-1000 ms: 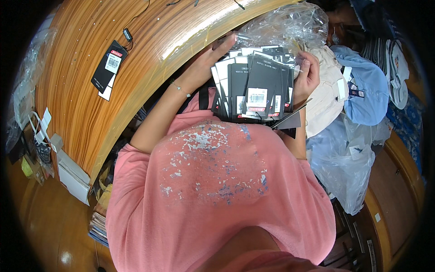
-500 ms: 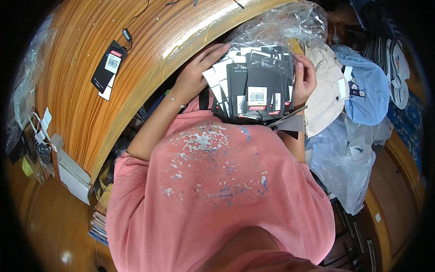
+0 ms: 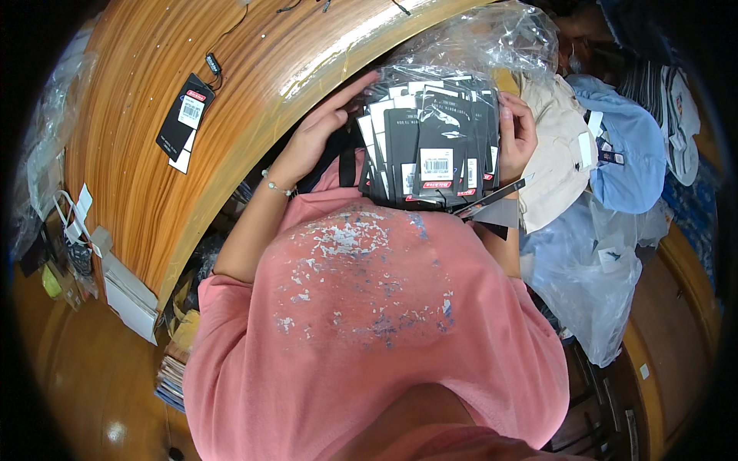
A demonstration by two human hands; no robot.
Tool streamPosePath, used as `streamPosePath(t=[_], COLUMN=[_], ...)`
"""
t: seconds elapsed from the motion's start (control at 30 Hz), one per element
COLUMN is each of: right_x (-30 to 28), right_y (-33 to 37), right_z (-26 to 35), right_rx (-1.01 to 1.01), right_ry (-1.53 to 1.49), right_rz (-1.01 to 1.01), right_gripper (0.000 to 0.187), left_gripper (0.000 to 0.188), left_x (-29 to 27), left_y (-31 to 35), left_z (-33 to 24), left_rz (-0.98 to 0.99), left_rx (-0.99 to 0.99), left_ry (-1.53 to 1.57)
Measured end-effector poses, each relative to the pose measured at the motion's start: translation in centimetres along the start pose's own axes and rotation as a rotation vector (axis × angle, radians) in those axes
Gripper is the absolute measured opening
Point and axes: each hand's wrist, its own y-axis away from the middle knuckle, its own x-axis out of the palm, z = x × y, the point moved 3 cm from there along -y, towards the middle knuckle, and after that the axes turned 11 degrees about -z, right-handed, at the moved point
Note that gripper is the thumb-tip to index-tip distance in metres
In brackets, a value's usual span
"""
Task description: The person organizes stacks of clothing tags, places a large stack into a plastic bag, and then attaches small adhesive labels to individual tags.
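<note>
A clear plastic bag (image 3: 503, 40) full of hang tags (image 3: 436, 138) lies against the front of my pink shirt. The tags are black and white, with barcode stickers on several. My right hand (image 3: 516, 132) has its fingers curled round the bag's right edge. My left hand (image 3: 327, 127) is beside the bag's upper left edge, fingers stretched out and holding nothing; whether the fingertips touch the plastic I cannot tell. Below my right hand, a few dark tags (image 3: 500, 201) stick out over the wrist.
On the wooden table (image 3: 254, 92) at left lies one black hang tag (image 3: 184, 115) with a cord. To my right are a beige cap (image 3: 557, 154), a blue cap (image 3: 626, 154), striped caps (image 3: 676, 127) and a crumpled plastic bag (image 3: 588, 284). Cardboard pieces (image 3: 127, 296) hang past the table's edge.
My left hand has drawn back to the left, off the tags, its fingers straightening. The plastic now lies smoother over the tags. My right hand keeps its place.
</note>
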Motion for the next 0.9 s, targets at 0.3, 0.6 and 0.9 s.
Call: streamPosePath(t=[0.3, 0.6, 0.9], right_x=[0.1, -0.1, -0.5], right_y=[0.2, 0.2, 0.3], right_z=[0.3, -0.1, -2.2], right_rx=[-0.067, 0.035, 0.172], right_ry=[-0.011, -0.052, -0.262], right_rz=[-0.034, -0.04, 0.027], right_gripper=[0.011, 0.008, 0.008], left_gripper=[0.034, 0.028, 0.022], left_x=[0.3, 0.1, -0.4], left_y=[2.1, 4.2, 3.1], left_z=[0.8, -1.8, 1.2], left_rz=[-0.341, -0.128, -0.226], left_rx=[0.692, 0.943, 0.195], left_ry=[-0.556, -0.783, 0.008])
